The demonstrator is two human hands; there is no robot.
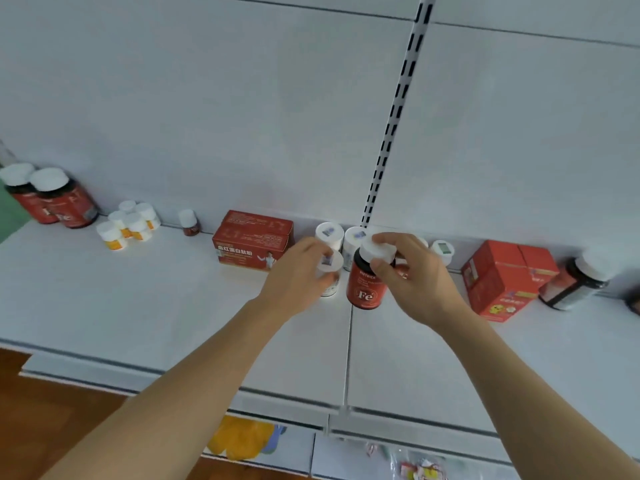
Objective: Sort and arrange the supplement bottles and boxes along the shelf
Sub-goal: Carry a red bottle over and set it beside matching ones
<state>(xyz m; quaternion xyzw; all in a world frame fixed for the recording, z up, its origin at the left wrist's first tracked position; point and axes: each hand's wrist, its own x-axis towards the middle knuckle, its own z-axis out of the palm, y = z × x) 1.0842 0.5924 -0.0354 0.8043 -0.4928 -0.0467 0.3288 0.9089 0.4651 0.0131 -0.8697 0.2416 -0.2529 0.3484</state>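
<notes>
Careful, your right hand [408,278] pinches the white cap of the dark red-labelled Fe bottle [365,282] standing mid-shelf; your left hand [298,271] curls round a small white plastic bottle [329,271] just beside it; swing either and they may knock together, toppling the white bottles behind [341,237]

Red-label Fe bottles [366,285]: four, one lying on side. Small orange-label white bottles [129,224]: five. Tiny dark bottle [188,223]: one. White-capped tubs [329,234]: roughly five, partly hidden. Red boxes [252,244]: two groups, count unclear.
</notes>
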